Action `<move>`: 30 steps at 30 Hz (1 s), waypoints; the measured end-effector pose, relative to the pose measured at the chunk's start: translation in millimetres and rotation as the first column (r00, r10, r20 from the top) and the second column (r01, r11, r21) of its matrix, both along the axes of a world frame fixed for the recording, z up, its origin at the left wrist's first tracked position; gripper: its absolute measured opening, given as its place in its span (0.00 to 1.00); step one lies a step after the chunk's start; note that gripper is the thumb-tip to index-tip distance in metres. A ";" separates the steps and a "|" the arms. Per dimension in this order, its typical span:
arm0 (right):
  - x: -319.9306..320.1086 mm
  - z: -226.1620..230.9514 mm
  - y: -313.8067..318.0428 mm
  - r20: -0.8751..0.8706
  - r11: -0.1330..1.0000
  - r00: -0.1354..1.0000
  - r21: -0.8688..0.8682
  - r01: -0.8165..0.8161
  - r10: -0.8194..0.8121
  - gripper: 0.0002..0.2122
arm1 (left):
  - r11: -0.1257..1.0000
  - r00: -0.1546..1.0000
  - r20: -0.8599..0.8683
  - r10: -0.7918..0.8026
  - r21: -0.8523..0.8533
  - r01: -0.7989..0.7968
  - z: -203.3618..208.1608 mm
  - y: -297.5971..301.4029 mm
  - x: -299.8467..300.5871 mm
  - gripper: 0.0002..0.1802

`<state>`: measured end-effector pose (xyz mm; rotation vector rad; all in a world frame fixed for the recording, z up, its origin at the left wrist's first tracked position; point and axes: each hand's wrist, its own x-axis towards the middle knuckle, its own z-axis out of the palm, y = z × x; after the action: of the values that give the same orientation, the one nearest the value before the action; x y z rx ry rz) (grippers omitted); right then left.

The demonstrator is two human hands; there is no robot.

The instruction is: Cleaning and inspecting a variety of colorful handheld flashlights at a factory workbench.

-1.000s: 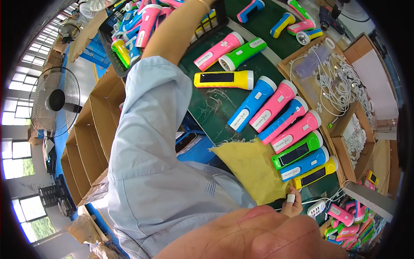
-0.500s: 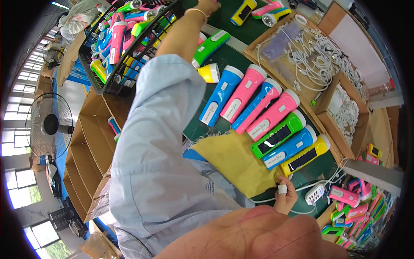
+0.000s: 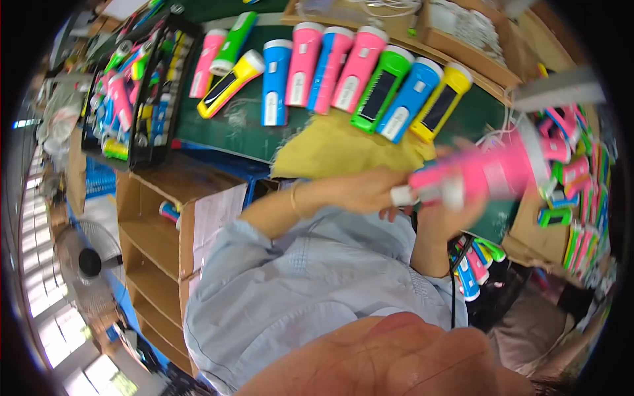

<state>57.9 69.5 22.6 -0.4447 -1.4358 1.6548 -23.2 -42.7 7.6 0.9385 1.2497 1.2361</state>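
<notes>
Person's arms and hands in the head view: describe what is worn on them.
The left sleeve and right sleeve are pale blue cloth, leaving both forearms bare. A thin, pale bracelet circles the left wrist. The left hand shows a white wrap at its fingers; blur hides detail on the right hand.

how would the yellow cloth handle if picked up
The cloth is probably floppy, since it lies in soft creases. It looks thin, so it should be light. Its matte surface suggests little slipping.
</notes>
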 end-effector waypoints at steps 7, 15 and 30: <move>37.2 -41.0 7.4 0.488 0.821 0.831 0.336 -0.462 0.268 0.16 | 0.819 0.871 0.063 0.486 0.314 -0.480 -37.3 14.2 9.3 0.27; 59.3 -57.3 30.1 0.385 0.919 0.869 0.111 -0.379 0.312 0.10 | 0.853 0.809 0.361 0.463 0.068 -0.518 -22.2 20.0 10.0 0.17; 74.7 35.0 157.6 -0.591 0.512 0.445 -0.063 -0.857 0.673 0.10 | 0.976 0.884 0.465 0.041 0.169 -0.134 -15.6 -7.8 31.4 0.15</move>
<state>132.7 227.2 57.6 0.5932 -0.9367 2.5643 8.2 -50.5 -7.9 0.6729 0.8078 1.5682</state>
